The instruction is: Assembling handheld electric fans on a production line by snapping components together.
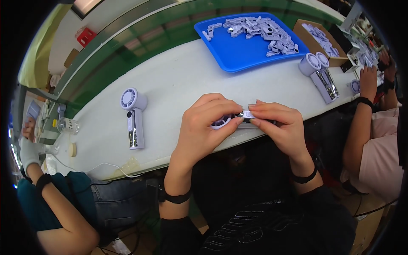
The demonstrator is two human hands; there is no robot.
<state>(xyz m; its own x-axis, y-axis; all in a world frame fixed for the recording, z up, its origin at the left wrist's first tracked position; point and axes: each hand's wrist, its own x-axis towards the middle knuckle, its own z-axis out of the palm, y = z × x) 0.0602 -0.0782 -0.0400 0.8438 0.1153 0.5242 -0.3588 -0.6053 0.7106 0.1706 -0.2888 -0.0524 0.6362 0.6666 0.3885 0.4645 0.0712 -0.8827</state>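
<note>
**Fan (222,123) pinched in both hands by the surface (170,76) edge**

The fan is at the centre of the view, just inside the near edge of the white surface. The left hand (207,126) curls round its ringed head from 9 o'clock, finger and thumb closed on it. The right hand (280,122) comes in from 3 o'clock, its grip pinching the handle beside a small button panel (248,114). Fingers cover most of the handle, so whether that panel sits flush is hard to say.

From the fan, the blue tray (233,66) of small parts (265,34) lies at 12 o'clock, the paired fans (325,83) at 2, the lone fan (135,123) at 9 and a white cable (106,165) at 8.

The likeliest trouble is a slip: fingertips alone hold the handle end, and with the edge so near at 6 o'clock, a dropped piece could go over into the lap. Uneven thumb pressure might tilt the panel or mark it. A wide swing of the left elbow toward 8 o'clock could snag the cable.
</note>
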